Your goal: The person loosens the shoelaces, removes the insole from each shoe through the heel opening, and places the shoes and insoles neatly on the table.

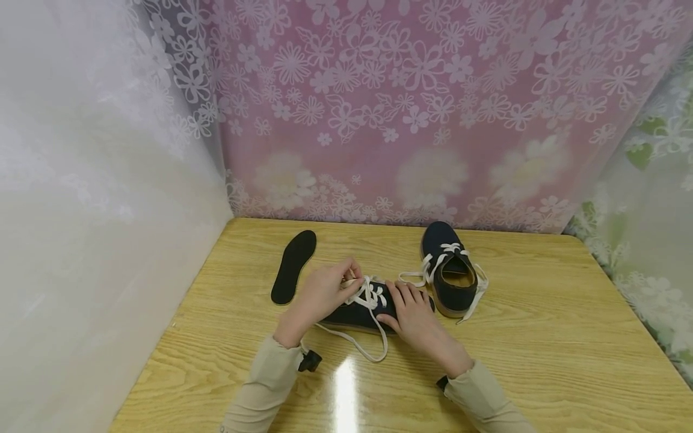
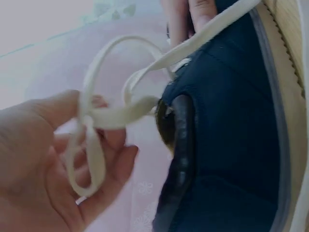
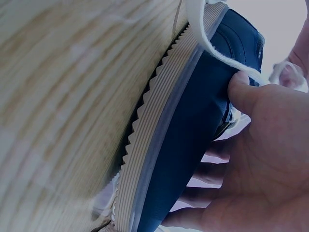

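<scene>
A dark navy sneaker [image 1: 352, 317] lies sideways on the table, its toe towards the right. White laces cross its tongue, and one long lace end [image 1: 379, 355] loops down onto the wood on the near side. My left hand [image 1: 325, 291] is over the shoe's opening and pinches a white shoelace [image 2: 120, 116]; a loop of it hangs in front of the fingers in the left wrist view. My right hand [image 1: 414, 316] holds the front of the sneaker, thumb [image 3: 241, 92] on the near side and fingers across the top. The sole [image 3: 149, 130] faces the tabletop.
A second navy sneaker [image 1: 457, 297] with loose white laces stands at the back right. At the back left a black insole [image 1: 294, 267] lies flat. The wooden table [image 1: 541, 337] meets a pink floral curtain [image 1: 379, 120] behind.
</scene>
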Demonstrator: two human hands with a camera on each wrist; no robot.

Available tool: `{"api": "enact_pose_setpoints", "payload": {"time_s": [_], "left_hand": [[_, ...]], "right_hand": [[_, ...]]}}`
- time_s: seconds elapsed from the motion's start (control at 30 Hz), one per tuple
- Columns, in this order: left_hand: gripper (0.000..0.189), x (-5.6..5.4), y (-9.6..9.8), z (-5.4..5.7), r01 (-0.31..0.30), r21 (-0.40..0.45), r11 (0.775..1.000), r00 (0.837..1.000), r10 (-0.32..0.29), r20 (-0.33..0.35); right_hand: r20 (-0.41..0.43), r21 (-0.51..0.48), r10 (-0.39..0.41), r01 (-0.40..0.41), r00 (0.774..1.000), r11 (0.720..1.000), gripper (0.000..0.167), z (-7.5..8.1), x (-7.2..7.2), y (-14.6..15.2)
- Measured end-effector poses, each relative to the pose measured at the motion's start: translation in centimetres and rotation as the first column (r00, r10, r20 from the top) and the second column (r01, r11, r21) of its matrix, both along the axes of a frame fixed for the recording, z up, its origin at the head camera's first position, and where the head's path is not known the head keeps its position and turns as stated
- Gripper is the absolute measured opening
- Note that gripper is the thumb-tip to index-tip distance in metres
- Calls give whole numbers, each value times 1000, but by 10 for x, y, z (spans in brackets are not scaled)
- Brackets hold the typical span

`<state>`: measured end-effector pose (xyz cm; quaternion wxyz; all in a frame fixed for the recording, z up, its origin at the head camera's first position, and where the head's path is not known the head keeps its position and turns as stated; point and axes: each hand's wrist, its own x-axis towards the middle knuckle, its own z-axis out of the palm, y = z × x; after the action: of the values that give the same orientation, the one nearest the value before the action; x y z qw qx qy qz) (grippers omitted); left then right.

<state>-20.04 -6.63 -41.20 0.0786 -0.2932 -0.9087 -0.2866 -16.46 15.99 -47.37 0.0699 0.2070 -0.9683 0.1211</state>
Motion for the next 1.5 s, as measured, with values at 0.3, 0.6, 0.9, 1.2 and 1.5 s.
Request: {"api": "enact_pose_setpoints", "payload": {"time_s": [0.3, 0.6, 0.9, 1.2, 1.5], "left_hand": [[18, 4, 6, -14, -59, -171, 983, 998, 65, 28], [11, 3, 5, -2, -139, 29, 990, 987, 141, -81], [9, 1, -4, 18, -17, 402, 915, 963, 124, -240], [9, 4, -1, 18, 143, 448, 883, 990, -126, -69], [16, 2, -4, 10, 0, 152, 988, 999, -7, 45]], "right_hand": [[6, 3, -1, 1, 1000, 1000, 71, 0, 0, -1], [11, -6, 0, 0, 1000, 1000, 70, -1, 0, -1], [-19, -10, 3, -3, 1000, 1000, 69, 0, 0, 0], [-17, -13, -5, 5, 1000, 1000, 69, 0, -1, 0], [-26, -15, 3, -3, 1000, 1000, 69, 0, 0, -1]]}}
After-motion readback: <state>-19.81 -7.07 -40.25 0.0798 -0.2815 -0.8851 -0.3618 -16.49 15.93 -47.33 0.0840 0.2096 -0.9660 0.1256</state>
